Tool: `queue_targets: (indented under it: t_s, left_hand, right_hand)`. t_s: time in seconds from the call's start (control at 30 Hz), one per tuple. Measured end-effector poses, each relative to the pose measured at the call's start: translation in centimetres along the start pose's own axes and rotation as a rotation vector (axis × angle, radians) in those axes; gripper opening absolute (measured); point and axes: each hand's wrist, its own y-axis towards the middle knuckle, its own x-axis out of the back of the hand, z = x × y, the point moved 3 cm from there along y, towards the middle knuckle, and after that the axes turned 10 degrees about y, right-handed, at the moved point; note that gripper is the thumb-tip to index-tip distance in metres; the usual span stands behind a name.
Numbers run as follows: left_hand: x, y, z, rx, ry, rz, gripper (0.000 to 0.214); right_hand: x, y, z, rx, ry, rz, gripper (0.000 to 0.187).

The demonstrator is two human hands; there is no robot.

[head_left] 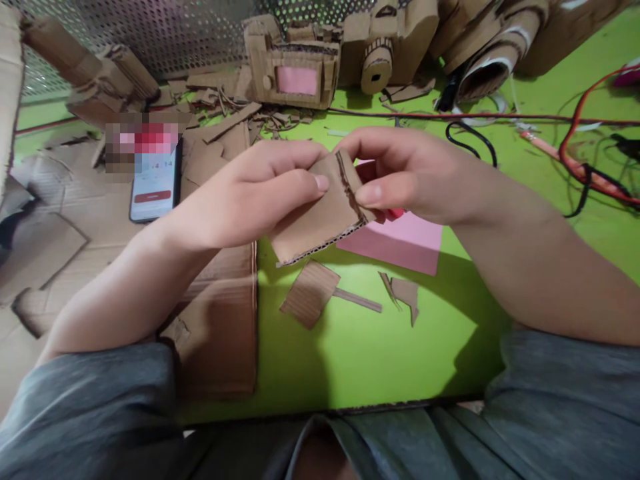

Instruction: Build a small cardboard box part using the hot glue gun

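A flat piece of brown cardboard (320, 217) is held up in front of me, its corrugated edge facing me. My left hand (265, 190) grips it from the left, thumb on top and fingers underneath. At its right edge, my right hand (400, 173) pinches a narrow strip that is bent along a torn line. Something red shows partly behind the right fingers; I cannot make out what it is. On the table below lie a pink sheet (400, 243), a small cardboard square (311, 293), a thin cardboard strip (357, 300) and a jagged scrap (405, 298).
Cardboard cameras (295, 73) stand along the back, with cardboard tubes (485, 77) to their right. A phone (154, 190) lies on cardboard sheets (220, 333) at left. Cables (580, 133) and an orange-handled tool (545, 147) are at right. Several scraps (215, 110) litter the back.
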Motion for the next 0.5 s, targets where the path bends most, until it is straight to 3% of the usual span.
queue_targets:
  t_s: [0.17, 0.33, 0.5]
  left_hand:
    - [0.2, -0.7, -0.5, -0.067, 0.073, 0.04, 0.048]
    - [0.4, -1.2, -0.2, 0.044, 0.093, 0.011, 0.046]
    - [0.7, -1.1, 1.0, 0.097, -0.023, -0.08, 0.041]
  right_hand:
    - [-1.5, -0.2, 0.1, 0.097, -0.066, -0.004, 0.024]
    - [-2.6, -0.1, 0.3, 0.138, -0.21, -0.032, 0.021]
    - [-2.8, -0.2, -0.1, 0.177, -0.261, -0.074, 0.035]
